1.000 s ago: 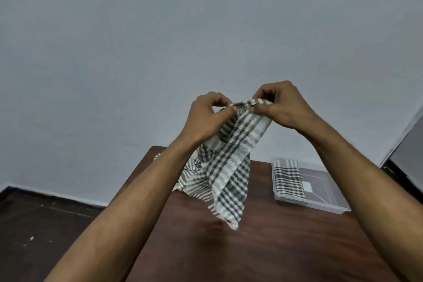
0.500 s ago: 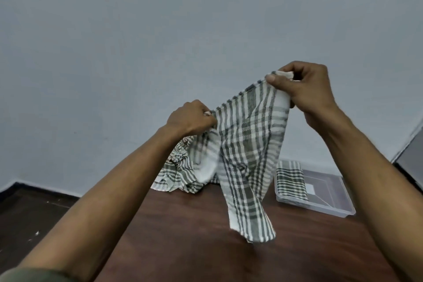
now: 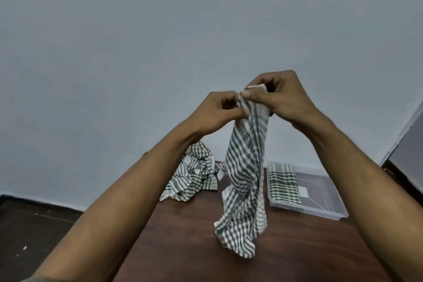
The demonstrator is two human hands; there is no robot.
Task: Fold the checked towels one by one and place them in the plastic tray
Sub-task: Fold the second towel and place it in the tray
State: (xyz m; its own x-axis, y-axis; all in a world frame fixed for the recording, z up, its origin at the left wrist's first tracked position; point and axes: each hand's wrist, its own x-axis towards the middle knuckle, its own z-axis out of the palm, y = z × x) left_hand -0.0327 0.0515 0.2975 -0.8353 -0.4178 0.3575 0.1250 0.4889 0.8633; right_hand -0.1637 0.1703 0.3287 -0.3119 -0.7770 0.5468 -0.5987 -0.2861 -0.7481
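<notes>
A grey-and-white checked towel point(image 3: 246, 178) hangs in the air above the brown table point(image 3: 187, 242), its lower end just over the tabletop. My left hand point(image 3: 217, 112) and my right hand point(image 3: 279, 98) both pinch its top edge, close together, fingers nearly touching. A crumpled heap of checked towels point(image 3: 194, 176) lies at the table's far edge, left of the hanging one. On the right stands the clear plastic tray point(image 3: 325, 210), with one folded checked towel point(image 3: 283, 183) lying in its left half.
A pale wall rises straight behind the table. Dark floor shows at the lower left point(image 3: 29, 229). A grey panel point(image 3: 409, 151) stands at the far right edge. Two dark-framed sheets hang high on the wall.
Half a second ago my hands held the towel's top edge spread wide, right hand higher. They have come together again, so the towel now hangs bunched in a narrow column.
</notes>
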